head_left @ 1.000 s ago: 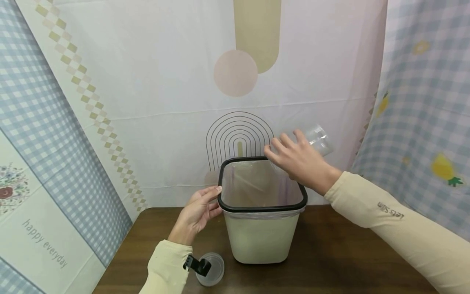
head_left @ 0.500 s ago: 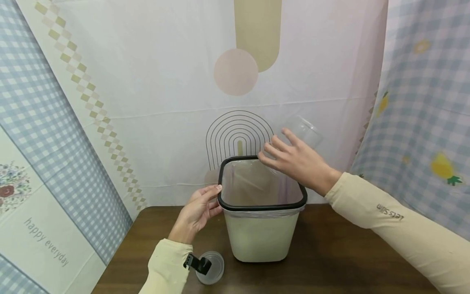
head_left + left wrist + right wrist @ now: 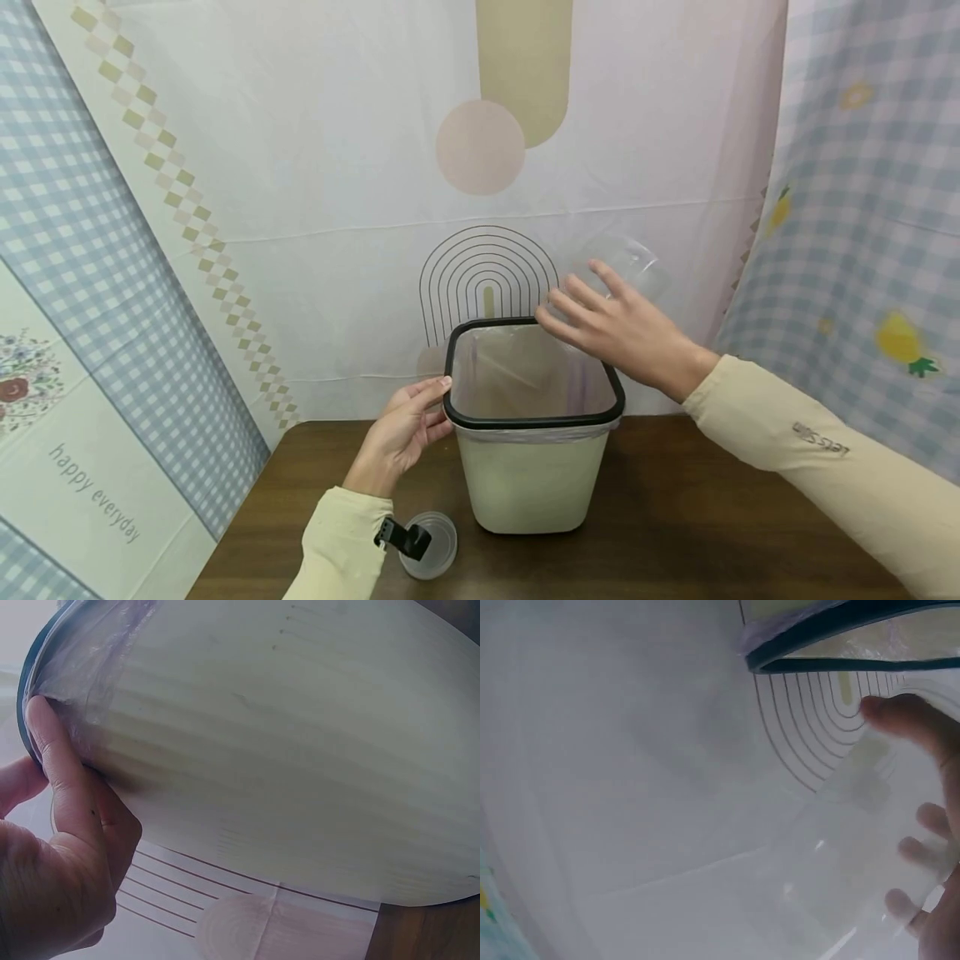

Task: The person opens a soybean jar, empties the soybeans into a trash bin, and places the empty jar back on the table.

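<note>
A pale green trash can (image 3: 532, 487) with a black rim and a clear liner stands on the table. My left hand (image 3: 401, 433) pinches the left side of its rim, thumb on top and fingers beneath, over the liner edge seen in the left wrist view. My right hand (image 3: 630, 333) grips a clear plastic jar (image 3: 630, 257) above the can's right rear corner. In the right wrist view the see-through jar (image 3: 832, 855) lies between thumb and fingers, tilted. A round translucent lid (image 3: 444, 542) rests on the table below my left wrist.
The dark wooden table (image 3: 697, 508) ends at a printed cloth backdrop (image 3: 337, 308) close behind the trash can. Checked cloths hang at left and right. A black wrist strap (image 3: 403, 538) on the left sleeve overlaps the lid in the head view.
My right hand raised the jar and moved it slightly left, then shifted back a little to the right, with the jar's tilt changing. The left hand, can and lid stayed put.
</note>
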`<state>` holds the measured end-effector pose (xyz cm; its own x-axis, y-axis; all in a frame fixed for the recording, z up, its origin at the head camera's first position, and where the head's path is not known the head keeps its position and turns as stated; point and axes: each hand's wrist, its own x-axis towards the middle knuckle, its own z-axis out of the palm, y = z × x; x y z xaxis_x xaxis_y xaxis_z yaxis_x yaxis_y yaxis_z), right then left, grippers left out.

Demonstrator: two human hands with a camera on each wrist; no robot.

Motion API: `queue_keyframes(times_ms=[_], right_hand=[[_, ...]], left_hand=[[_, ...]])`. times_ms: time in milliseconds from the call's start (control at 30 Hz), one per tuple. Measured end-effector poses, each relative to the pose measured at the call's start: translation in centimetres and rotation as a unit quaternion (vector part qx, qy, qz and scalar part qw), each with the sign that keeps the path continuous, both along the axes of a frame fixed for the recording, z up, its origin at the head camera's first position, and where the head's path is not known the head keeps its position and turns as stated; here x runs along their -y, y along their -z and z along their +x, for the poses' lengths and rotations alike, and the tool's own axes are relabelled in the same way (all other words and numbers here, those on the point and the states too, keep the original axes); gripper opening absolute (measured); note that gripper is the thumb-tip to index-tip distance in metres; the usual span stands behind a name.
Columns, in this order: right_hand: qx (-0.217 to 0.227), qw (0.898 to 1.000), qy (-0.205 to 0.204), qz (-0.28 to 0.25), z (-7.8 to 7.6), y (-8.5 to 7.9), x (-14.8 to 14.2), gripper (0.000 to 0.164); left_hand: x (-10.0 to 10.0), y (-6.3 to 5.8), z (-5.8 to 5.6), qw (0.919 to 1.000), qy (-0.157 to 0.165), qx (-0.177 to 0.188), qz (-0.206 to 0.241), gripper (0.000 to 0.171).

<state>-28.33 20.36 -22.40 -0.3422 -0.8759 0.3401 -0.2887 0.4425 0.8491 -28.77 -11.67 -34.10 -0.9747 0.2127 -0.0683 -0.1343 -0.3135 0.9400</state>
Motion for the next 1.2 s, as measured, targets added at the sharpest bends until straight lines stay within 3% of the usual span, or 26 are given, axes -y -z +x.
queue_keyframes(times_ms=[100, 233, 367, 467, 667, 767, 833, 900, 1067, 1200], right_hand=[[0.06, 0.993, -0.051, -0.089, 0.6, 0.2, -1.0, 0.096], [0.114, 0.968, -0.112, -0.192, 2.7, 0.6, -3.0, 0.113], [0.124, 0.948, -0.13, -0.264, 6.2, 1.0, -4.4, 0.106], [0.149, 0.923, -0.136, -0.329, 8.8, 1.7, -4.1, 0.099], [0.258, 0.848, -0.134, -0.443, 13.6, 5.7, -2.4, 0.105], [0.321, 0.793, -0.135, -0.499, 14.9, 8.8, -1.5, 0.109], [0.355, 0.752, -0.144, -0.536, 15.2, 11.2, -0.8, 0.109], [0.378, 0.718, -0.153, -0.565, 15.1, 13.7, -0.3, 0.108], [0.389, 0.671, -0.15, -0.613, 14.4, 19.6, 1.3, 0.105], [0.39, 0.647, -0.108, -0.646, 14.3, 22.8, 2.9, 0.103]], left_hand=[[-0.1, 0.1, 0.1, 1.0, -0.007, 0.002, 0.002, 0.02], [-0.6, 0.4, 0.1, 1.0, -0.002, 0.0, -0.002, 0.024], [-1.3, 0.8, 0.2, 0.9999, 0.006, 0.0, -0.015, 0.032], [-1.3, 1.1, 0.3, 0.9998, 0.001, 0.0, -0.022, 0.041], [-1.0, 1.2, 0.7, 0.9996, -0.008, -0.003, -0.027, 0.04], [-0.9, 1.4, 0.9, 0.9993, -0.015, -0.007, -0.032, 0.037], [-0.8, 1.5, 0.9, 0.9991, -0.023, -0.01, -0.035, 0.038], [-0.9, 1.7, 1.1, 0.9986, -0.033, -0.014, -0.039, 0.04], [-1.3, 1.9, 1.2, 0.996, -0.074, -0.023, -0.044, 0.04], [-1.8, 2.2, 1.2, 0.993, -0.108, -0.033, -0.036, 0.034]])
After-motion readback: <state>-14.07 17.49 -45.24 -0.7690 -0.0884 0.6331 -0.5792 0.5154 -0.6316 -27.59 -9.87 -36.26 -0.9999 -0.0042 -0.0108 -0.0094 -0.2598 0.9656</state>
